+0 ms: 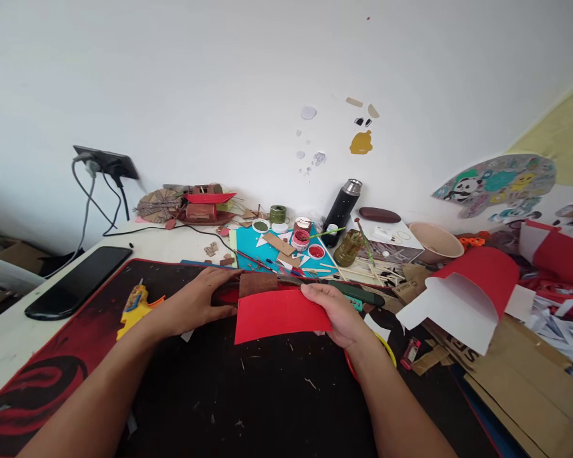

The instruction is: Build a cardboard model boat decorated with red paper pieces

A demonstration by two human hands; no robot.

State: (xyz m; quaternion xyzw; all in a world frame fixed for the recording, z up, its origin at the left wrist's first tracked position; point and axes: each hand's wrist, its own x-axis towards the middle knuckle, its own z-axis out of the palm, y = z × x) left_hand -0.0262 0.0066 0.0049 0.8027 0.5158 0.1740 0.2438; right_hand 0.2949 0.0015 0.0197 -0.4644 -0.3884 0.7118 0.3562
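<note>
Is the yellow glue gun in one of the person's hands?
No, the yellow glue gun lies on the black and red desk mat beside the left hand, while both hands hold a red paper sheet.

red sheet partly under right hand, cardboard cut off at frame edge

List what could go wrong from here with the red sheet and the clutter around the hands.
1. The right hand pins only one edge of the red sheet, which already bows, so it may crease or slip.
2. The left hand lies close to the yellow glue gun; an elbow could knock it.
3. Open paint pots stand just behind the sheet and could tip onto it.
</note>
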